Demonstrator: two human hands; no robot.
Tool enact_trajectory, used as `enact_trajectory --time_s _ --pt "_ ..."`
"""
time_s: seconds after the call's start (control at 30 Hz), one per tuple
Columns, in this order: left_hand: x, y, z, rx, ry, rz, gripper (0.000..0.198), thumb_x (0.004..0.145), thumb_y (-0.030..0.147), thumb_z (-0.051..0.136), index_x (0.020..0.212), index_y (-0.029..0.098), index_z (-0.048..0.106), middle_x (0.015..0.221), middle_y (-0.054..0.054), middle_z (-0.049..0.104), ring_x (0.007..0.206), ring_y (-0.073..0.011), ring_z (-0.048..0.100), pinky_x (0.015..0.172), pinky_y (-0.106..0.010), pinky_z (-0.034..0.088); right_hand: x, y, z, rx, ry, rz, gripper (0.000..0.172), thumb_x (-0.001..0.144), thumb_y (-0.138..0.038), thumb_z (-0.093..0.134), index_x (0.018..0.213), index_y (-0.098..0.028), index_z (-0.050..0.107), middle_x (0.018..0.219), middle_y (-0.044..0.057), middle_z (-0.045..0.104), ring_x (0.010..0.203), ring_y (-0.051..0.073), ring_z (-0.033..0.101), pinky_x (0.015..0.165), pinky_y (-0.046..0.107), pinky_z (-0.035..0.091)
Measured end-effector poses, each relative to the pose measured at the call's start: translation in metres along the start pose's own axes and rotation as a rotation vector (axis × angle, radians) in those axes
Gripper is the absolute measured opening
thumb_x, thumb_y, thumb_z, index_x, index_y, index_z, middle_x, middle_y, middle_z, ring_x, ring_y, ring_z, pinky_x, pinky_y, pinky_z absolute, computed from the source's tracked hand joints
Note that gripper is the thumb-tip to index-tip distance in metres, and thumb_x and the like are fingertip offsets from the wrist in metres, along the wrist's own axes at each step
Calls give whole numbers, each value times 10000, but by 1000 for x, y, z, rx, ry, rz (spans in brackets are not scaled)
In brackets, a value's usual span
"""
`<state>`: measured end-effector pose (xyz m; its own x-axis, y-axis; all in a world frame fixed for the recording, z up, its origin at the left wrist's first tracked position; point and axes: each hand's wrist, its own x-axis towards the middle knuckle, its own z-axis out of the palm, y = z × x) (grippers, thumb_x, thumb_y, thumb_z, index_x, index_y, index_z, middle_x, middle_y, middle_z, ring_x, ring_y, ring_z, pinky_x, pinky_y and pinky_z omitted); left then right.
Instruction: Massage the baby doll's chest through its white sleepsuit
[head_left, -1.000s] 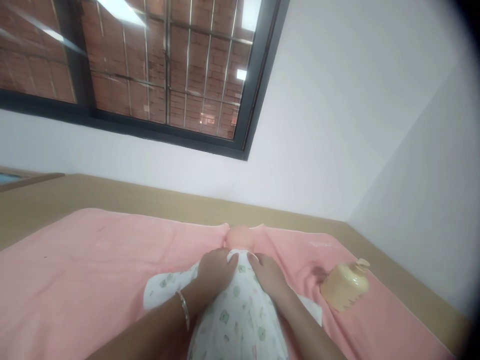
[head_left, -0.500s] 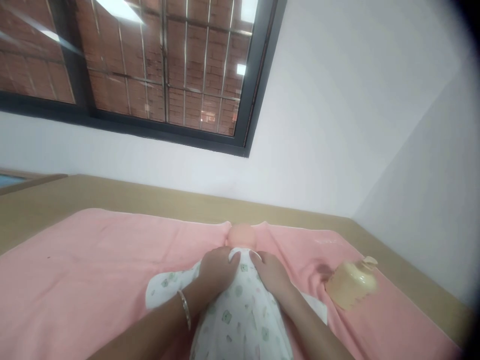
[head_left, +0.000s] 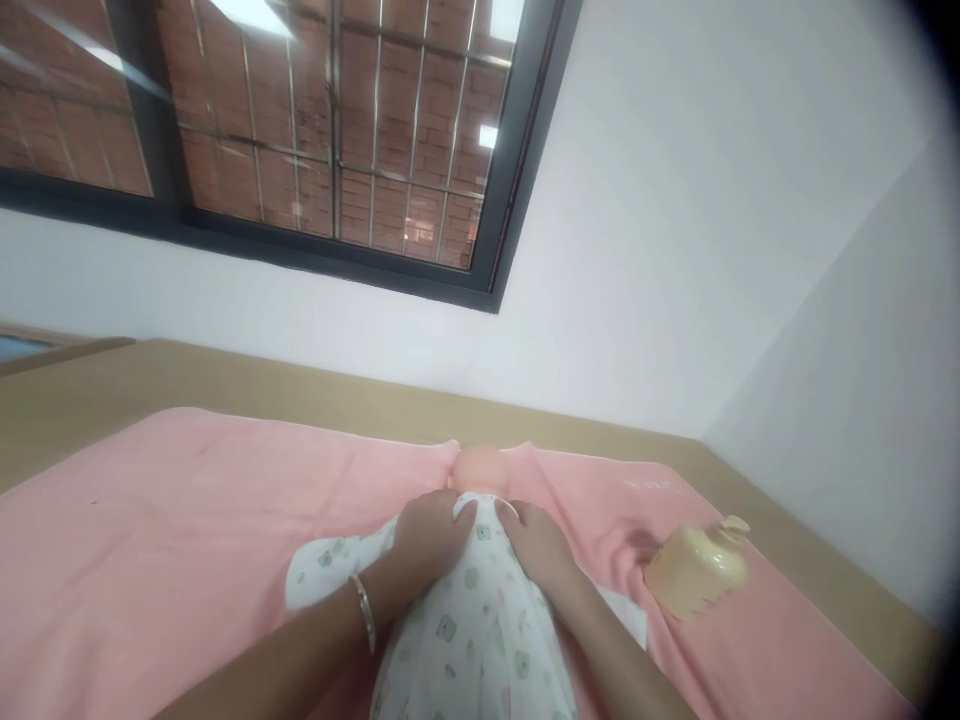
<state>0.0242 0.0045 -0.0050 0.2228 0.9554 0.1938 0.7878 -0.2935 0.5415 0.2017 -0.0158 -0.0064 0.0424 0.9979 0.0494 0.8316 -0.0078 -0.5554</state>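
Note:
A baby doll lies on its back on a pink towel (head_left: 172, 520), its bare head (head_left: 484, 468) pointing away from me. It wears a white garment (head_left: 469, 630) printed with small green figures. My left hand (head_left: 431, 535), a metal bangle on the wrist, rests on the doll's left shoulder with the fingers curled over the cloth near the neck. My right hand (head_left: 536, 545) lies on the other shoulder, fingers bent onto the collar. Both hands press the garment at the neckline.
A cream plastic bottle (head_left: 694, 570) lies on its side on the towel, right of the doll. The towel covers a tan wooden surface (head_left: 225, 385) that meets white walls. A barred window (head_left: 300, 140) facing a brick wall is above left.
Both hands stay on the doll's shoulders. The view has shifted slightly; nothing else has moved.

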Motion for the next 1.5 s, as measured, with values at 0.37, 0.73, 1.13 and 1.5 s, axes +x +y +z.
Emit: enact_trajectory --time_s 0.37,0.73,1.13,1.5 --pt "-1 1 -2 10 -4 -8 417 891 451 312 762 196 615 807 -51 662 736 -187 576 669 -297 368 0 0 0 11 -12 -4 619 911 -586 209 836 -155 647 827 96 668 731 181 573 607 246 322" --pt "-1 1 -3 -2 8 15 429 898 462 306 739 197 605 775 -37 653 711 -174 566 649 -288 359 2 1 1 27 -2 1 623 908 -594 216 860 -152 651 843 104 668 746 183 573 624 246 327" --pt "-3 2 -4 -6 -3 -21 435 889 489 312 751 199 604 788 -46 661 715 -184 579 650 -292 359 1 2 2 25 5 -11 627 904 -603 202 848 -167 649 818 89 660 737 182 571 619 246 332" --pt "-3 4 -4 3 -2 -14 433 895 461 304 757 189 612 797 -56 663 743 -187 584 691 -303 384 0 0 1 38 -7 13 594 906 -588 227 883 -172 651 858 84 667 760 184 581 623 247 336"
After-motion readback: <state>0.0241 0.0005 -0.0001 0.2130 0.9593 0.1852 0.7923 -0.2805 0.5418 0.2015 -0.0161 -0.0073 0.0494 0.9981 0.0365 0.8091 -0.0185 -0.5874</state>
